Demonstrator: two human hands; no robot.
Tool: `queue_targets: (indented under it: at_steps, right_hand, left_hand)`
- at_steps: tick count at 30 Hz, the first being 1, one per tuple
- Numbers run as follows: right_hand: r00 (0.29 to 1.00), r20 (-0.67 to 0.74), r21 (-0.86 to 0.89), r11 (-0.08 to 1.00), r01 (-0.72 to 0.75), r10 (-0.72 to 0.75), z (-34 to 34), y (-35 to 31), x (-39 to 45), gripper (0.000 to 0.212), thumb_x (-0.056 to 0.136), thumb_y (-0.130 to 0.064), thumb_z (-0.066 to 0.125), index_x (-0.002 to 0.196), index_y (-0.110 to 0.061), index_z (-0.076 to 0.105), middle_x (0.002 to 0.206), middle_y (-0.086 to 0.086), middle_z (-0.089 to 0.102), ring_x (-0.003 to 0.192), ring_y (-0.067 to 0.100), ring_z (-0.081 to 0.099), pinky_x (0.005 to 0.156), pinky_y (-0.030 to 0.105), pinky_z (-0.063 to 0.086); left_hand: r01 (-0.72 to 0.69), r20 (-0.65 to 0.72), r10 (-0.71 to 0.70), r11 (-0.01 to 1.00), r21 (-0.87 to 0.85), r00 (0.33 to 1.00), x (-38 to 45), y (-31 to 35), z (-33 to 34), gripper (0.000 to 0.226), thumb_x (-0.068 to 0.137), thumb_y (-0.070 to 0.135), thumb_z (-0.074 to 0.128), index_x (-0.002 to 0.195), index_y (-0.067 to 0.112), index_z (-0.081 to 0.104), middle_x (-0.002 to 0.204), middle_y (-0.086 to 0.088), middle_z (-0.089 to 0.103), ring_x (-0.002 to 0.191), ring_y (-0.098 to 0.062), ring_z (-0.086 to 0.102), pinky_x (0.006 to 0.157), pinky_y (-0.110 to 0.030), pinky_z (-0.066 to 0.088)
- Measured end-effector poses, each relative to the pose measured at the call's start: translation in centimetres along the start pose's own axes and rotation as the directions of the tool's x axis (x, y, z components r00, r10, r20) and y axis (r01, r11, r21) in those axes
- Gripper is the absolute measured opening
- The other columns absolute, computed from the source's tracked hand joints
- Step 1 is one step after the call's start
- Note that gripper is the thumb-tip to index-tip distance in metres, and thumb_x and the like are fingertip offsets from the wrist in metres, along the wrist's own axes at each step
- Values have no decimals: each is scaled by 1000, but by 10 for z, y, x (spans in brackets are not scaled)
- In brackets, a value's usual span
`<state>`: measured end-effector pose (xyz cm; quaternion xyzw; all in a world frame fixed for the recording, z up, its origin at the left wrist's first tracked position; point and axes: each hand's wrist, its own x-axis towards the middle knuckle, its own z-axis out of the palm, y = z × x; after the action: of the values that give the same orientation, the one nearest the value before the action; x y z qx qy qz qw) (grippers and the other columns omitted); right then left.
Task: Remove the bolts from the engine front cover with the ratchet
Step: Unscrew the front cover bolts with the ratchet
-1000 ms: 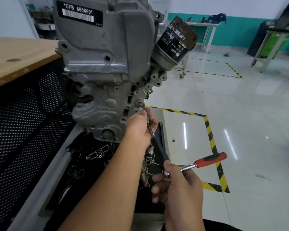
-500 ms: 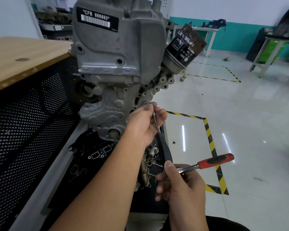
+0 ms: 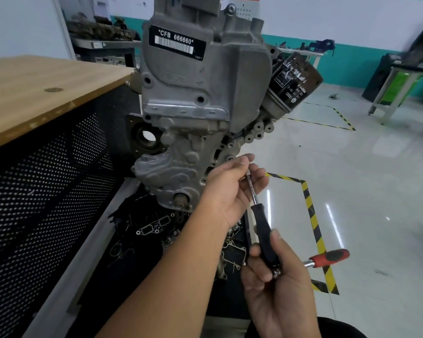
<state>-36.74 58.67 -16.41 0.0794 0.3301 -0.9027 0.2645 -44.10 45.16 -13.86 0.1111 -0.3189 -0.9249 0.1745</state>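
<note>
- The left hand (image 3: 232,189) pinches the upper end of a thin steel extension bar (image 3: 252,189) between thumb and fingertips, just off the lower right edge of the engine front cover (image 3: 181,167).
- The right hand (image 3: 279,284) is curled around the bar's black grip (image 3: 264,235) and the ratchet (image 3: 327,258), whose red handle sticks out to the right.
- A bolt may sit at the bar's tip — the fingers hide it.
- The tool looks stiff and fairly heavy, so it is best driven from the red handle, with the tip steadied near the socket.
- Bolts are small, hard and probably oily — easily dropped among the loose parts (image 3: 152,228) below.
</note>
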Motion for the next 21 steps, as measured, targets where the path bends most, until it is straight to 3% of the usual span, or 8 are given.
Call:
queue_targets:
  at_steps: [4,10,13,17,19,21]
  right_hand:
    - [995,71,113,990,-80,72,-1,-2,2,32,81,-30,66,99,-3,65,64,10,53,31,4,36,27,17,31]
    - [998,56,182,982,-51,41,2,9,9,29,80,-23,66,102,-4,65,64,10,53,32,4,34,30,16,30]
    - [1000,-9,92,995,-21,22,2,13,12,31,77,-21,69,102,-3,65,65,12,52,34,5,33,30,17,30]
    - [990,-115,-85,994,72,-81,1,18,15,14,67,-19,75,75,-7,73,63,17,55,37,10,35,33,21,30]
    - [983,-155,-115,990,85,-102,2,20,16,19,66,-17,76,80,-5,74,62,18,55,37,11,34,34,22,29]
    - [985,-168,-58,998,24,-33,2,21,18,24,67,-17,74,87,-3,71,62,17,53,35,9,32,32,19,28]
  left_hand:
    - [47,18,-46,998,-39,999,0,2,-3,34,99,19,63,71,9,79,72,-7,70,63,-16,72,60,-31,61]
    - [79,47,-76,994,-70,996,-3,2,-9,32,104,12,53,84,7,77,77,-6,72,67,-14,72,61,-29,61]
    - [49,-22,-49,999,3,999,0,0,-14,24,105,8,50,91,4,70,71,-7,70,60,-13,69,58,-29,60]
    - [38,-43,-32,988,151,999,2,-7,-15,26,106,4,46,92,1,67,69,-7,66,57,-14,65,60,-31,60]
    - [41,-37,-35,983,177,999,3,-8,-16,28,107,3,44,91,1,67,69,-5,65,56,-14,63,60,-31,60]
    - [42,-26,-38,985,170,999,5,-8,-19,29,107,4,44,91,2,67,67,-3,63,55,-13,63,60,-31,60]
